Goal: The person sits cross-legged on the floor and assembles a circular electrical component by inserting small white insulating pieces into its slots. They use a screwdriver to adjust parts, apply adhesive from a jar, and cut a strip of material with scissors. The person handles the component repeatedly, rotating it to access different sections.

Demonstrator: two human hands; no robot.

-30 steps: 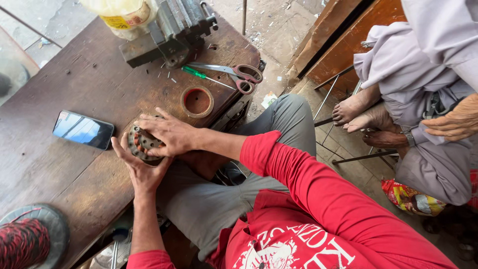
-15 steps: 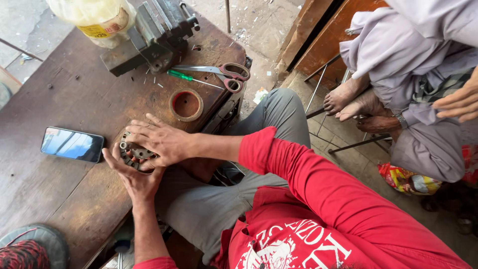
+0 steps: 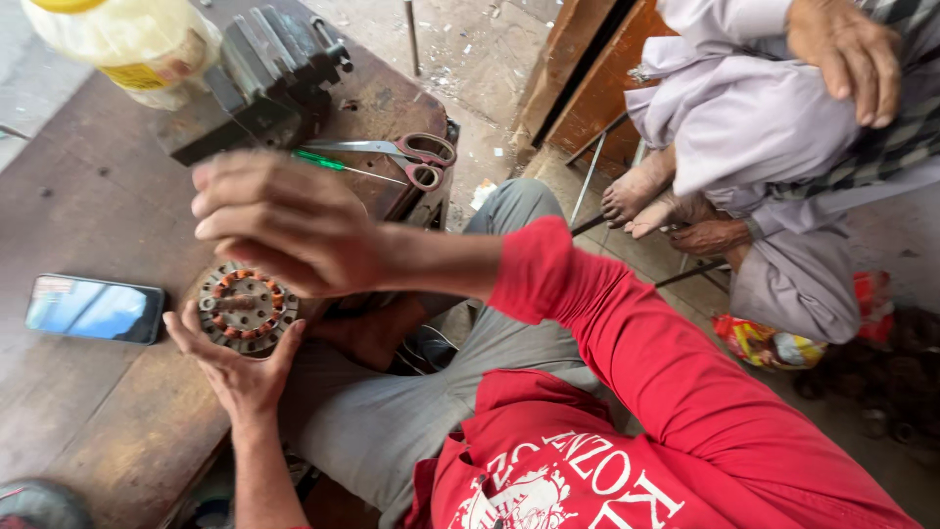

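The round grey metal stator with its ring of copper-wound poles lies flat near the front edge of the worn brown wooden table, and the left hand cradles it from below and the near side, palm up, fingers spread around the rim rather than clamped, so it is steadying the piece, not gripping it. The right hand hangs above the stator, lifted off it, fingers loosely curled and blurred; it holds nothing that can be made out, and whether a fine wire runs from it cannot be told. By the look of it, this is the winding or checking stage on the coils, with the working hand between passes. The next move, as a judgement, calls for bringing the right fingertips down onto one pole while the left keeps the ring from turning or sliding off the edge. Just left of the stator lies a dark smartphone with a lit screen. Farther back sit a pair of red-handled steel scissors with a green-handled screwdriver beside them, a dark iron bench vice, and a pale yellow plastic bottle. Off to the right, well apart, another person in pale lilac clothing sits barefoot.
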